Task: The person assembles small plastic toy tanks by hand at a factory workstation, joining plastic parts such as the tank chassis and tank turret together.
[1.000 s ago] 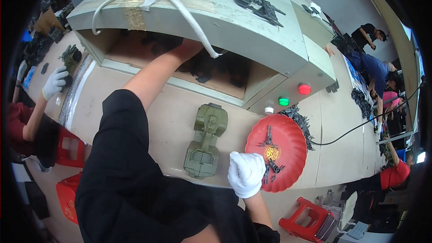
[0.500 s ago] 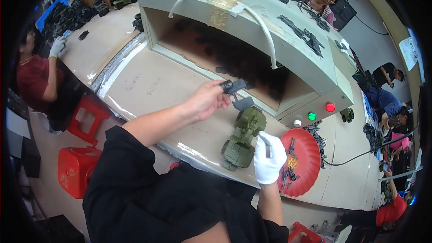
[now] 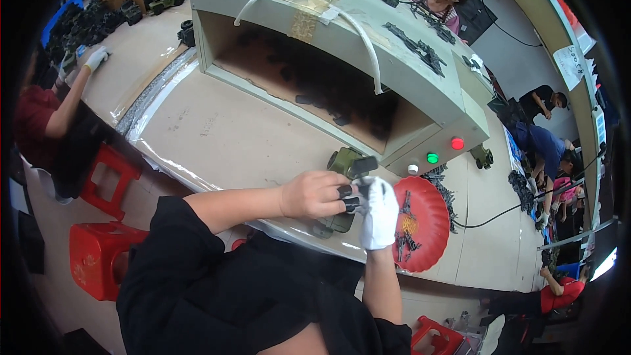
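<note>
My bare left hand (image 3: 314, 194) and my white-gloved right hand (image 3: 380, 215) meet above a green toy military truck (image 3: 342, 222), which they partly cover. Between their closed fingers is a dark plastic part (image 3: 365, 166) with a flat, rounded plate sticking up. Black pieces show at my left fingertips; whether they are coverings or parts I cannot tell. The glove hides much of my right hand's grip. Just right of the glove, a red scalloped plate (image 3: 427, 250) holds small black parts (image 3: 406, 242).
Ahead stands a pale box-shaped machine (image 3: 315, 33), its wide opening full of dark parts (image 3: 342, 95). A white hose (image 3: 355, 20) arches across its front, above coloured buttons (image 3: 432, 157). A co-worker's gloved hand (image 3: 97, 58) is at the far left. Red stools (image 3: 105, 253) stand left.
My left hand has moved right and toward me from the machine's opening, carrying dark parts to my right hand. The gloved fingers now close on a part. The whole view has shifted slightly.
</note>
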`<state>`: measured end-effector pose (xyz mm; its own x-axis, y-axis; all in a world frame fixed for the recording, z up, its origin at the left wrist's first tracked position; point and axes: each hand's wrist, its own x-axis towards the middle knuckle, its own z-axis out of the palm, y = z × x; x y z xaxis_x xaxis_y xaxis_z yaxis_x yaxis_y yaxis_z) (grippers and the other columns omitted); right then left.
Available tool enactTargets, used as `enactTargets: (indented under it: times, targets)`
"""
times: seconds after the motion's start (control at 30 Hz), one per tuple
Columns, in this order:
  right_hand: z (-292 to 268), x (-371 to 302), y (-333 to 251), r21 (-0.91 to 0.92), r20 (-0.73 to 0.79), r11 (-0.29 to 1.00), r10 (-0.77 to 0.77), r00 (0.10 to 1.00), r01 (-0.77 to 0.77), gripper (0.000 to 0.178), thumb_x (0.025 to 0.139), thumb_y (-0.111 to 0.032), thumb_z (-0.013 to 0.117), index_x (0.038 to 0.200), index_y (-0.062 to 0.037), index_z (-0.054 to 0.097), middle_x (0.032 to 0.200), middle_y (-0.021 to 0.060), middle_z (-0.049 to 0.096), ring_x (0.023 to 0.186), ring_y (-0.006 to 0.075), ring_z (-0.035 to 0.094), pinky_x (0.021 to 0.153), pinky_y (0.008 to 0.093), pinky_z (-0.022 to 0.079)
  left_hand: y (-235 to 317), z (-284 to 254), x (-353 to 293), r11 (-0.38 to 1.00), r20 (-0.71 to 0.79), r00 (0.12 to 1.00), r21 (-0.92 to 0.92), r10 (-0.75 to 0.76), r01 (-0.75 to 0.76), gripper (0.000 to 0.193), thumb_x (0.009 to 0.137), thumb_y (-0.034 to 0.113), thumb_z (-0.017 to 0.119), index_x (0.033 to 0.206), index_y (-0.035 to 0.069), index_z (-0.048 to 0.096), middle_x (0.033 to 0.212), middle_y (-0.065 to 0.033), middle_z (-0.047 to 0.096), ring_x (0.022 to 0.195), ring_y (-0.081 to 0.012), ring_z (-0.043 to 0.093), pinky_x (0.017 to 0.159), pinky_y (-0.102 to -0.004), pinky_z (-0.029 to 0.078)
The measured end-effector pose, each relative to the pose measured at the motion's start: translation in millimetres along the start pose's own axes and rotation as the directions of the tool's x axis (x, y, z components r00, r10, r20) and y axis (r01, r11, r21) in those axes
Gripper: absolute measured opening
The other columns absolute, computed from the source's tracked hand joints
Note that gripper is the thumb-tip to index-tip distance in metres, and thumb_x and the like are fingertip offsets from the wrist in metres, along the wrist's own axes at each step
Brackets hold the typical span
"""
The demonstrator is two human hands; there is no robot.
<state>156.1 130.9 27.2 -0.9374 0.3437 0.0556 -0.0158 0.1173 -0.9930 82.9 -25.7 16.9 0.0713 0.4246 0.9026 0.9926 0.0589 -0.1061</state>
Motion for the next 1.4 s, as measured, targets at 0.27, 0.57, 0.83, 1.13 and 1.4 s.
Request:
enactTargets:
  times: [0.27, 0.57, 0.83, 1.13, 1.4]
  targets:
    - [-16, 58, -4, 0.143, -0.030, 0.977, 0.161, 0.986, -0.156, 0.021, 0.085, -0.018, 0.057, 0.098, -0.0027, 0.051, 0.074, 0.0054, 0.056, 0.048, 0.0100, 0.051, 0.043, 0.0213, 0.043, -50, 8, -4, -0.167, 0.459, 0.117, -0.532, -0.881, 0.830, 0.012, 0.076, 0.001, 0.049, 0.087, 0.003, 0.054, 0.071, -0.0017, 0.054, 0.057, -0.0076, 0.049, 0.048, -0.0237, 0.040]
    - [3, 75, 11, 0.056, -0.011, 0.966, 0.252, 0.968, -0.251, 0.023, 0.085, -0.026, 0.057, 0.092, -0.0050, 0.056, 0.067, 0.0006, 0.056, 0.045, 0.0050, 0.047, 0.039, 0.0167, 0.035, -59, 33, -2, -0.134, 0.577, 0.210, -0.496, -0.789, 0.858, 0.036, 0.075, 0.002, 0.049, 0.111, 0.001, 0.048, 0.069, -0.0039, 0.052, 0.056, -0.0097, 0.049, 0.052, -0.0250, 0.041]
    - [5, 76, 9, -0.045, -0.005, 0.963, 0.267, 0.964, -0.267, 0.022, 0.085, -0.026, 0.057, 0.089, -0.0048, 0.053, 0.065, 0.0007, 0.054, 0.045, 0.0046, 0.047, 0.036, 0.0169, 0.034, -59, 29, 0, 0.101, 0.576, 0.326, -0.388, -0.750, 0.916, 0.045, 0.073, -0.006, 0.051, 0.117, 0.000, 0.043, 0.071, -0.0002, 0.052, 0.061, -0.0053, 0.050, 0.051, -0.0196, 0.039]
    - [8, 73, 11, -0.125, 0.062, 0.971, 0.213, 0.975, -0.205, 0.023, 0.088, -0.029, 0.051, 0.089, -0.0066, 0.052, 0.062, -0.0016, 0.050, 0.043, 0.0031, 0.041, 0.037, 0.0160, 0.031, -69, 49, -22, -0.113, 0.702, 0.310, -0.486, -0.641, 0.866, 0.049, 0.069, -0.016, 0.039, 0.116, -0.001, 0.042, 0.096, -0.0061, 0.055, 0.083, -0.0092, 0.055, 0.070, -0.0227, 0.045]
    - [5, 77, 20, -0.225, 0.069, 0.963, 0.165, 0.984, -0.146, 0.026, 0.091, -0.031, 0.046, 0.095, -0.0064, 0.053, 0.065, -0.0036, 0.046, 0.047, 0.0025, 0.038, 0.041, 0.0170, 0.030, -65, 48, -19, -0.096, 0.702, 0.326, -0.489, -0.633, 0.867, 0.053, 0.069, -0.018, 0.036, 0.120, -0.003, 0.039, 0.104, -0.0081, 0.054, 0.096, -0.0104, 0.052, 0.082, -0.0229, 0.043]
